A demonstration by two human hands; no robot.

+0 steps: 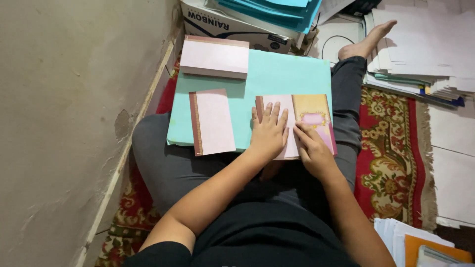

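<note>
An open pink and yellow card (311, 118) lies on a turquoise sheet stack (277, 74) that rests on my lap. My left hand (268, 132) lies flat, fingers apart, on the card's pale pink left half. My right hand (312, 148) presses its fingers on the card near the middle fold, at the yellow half. A folded pink card (213, 121) with a brown edge lies to the left of my left hand. A thick stack of pink cards (214, 57) sits at the far left corner of the turquoise sheets.
A plastered wall (64, 123) runs close along the left. A white cardboard box (232, 27) with turquoise paper on it stands beyond the lap. Paper piles (420, 49) lie at the right by my bare foot (368, 39). A red patterned rug (386, 148) covers the floor.
</note>
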